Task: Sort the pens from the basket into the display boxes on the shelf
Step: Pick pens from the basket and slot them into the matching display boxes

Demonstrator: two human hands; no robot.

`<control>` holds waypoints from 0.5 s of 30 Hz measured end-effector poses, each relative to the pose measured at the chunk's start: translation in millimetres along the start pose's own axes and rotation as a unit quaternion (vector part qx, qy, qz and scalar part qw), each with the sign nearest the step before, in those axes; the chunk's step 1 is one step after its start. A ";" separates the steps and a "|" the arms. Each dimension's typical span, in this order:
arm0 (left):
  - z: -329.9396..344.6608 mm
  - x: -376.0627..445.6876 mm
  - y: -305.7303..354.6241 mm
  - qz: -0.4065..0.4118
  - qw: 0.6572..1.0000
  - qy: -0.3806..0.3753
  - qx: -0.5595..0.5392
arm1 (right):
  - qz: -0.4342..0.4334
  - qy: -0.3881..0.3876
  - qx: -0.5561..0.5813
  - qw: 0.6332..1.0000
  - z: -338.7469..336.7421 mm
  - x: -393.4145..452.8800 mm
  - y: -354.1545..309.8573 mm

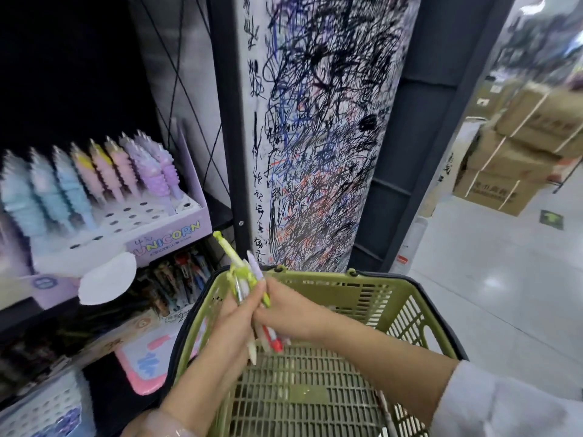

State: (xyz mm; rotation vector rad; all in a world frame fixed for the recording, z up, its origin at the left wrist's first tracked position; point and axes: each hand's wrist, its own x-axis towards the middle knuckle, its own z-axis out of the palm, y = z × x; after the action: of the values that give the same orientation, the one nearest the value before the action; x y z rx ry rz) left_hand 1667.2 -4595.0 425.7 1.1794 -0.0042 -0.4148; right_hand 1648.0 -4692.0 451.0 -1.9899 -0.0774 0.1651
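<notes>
Here, above an olive-green slatted plastic basket (394, 298), the left hand (232, 323) and right hand (291, 313) meet, both curled around a mixed bundle of green, lilac, white and red pens (252, 288). Left of them, a lilac cardboard display box (167, 239) of pastel pens sits on the dark shelf (217, 212).

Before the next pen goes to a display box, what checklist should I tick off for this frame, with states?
1. Pens held securely by both hands, left hand and right hand: ok.
2. One pen singled out for placing: cannot tell.
3. Free holes in the Unicorn display box: ok.
4. Held pens match that box's stock: not ok.
5. Basket nearly emptied: ok; one pen remains at its right side.
</notes>
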 end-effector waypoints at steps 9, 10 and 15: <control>-38.3 -43.0 93.8 0.117 0.986 0.053 -0.109 | -0.080 0.078 -0.117 0.987 58.0 35.5 -88.1; -47.4 -48.9 100.2 0.111 0.984 0.067 -0.119 | -0.089 0.092 -0.138 0.982 66.9 37.3 -92.6; -95.9 -75.8 123.3 0.119 0.976 0.148 -0.103 | -0.160 0.120 0.000 0.980 107.1 45.6 -118.2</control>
State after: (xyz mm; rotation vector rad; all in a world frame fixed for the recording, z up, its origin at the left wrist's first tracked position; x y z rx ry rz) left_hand 1656.6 -4446.4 514.8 1.0115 0.1503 -0.0239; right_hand 1679.2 -4540.8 511.6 -1.9541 -0.2386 -0.2821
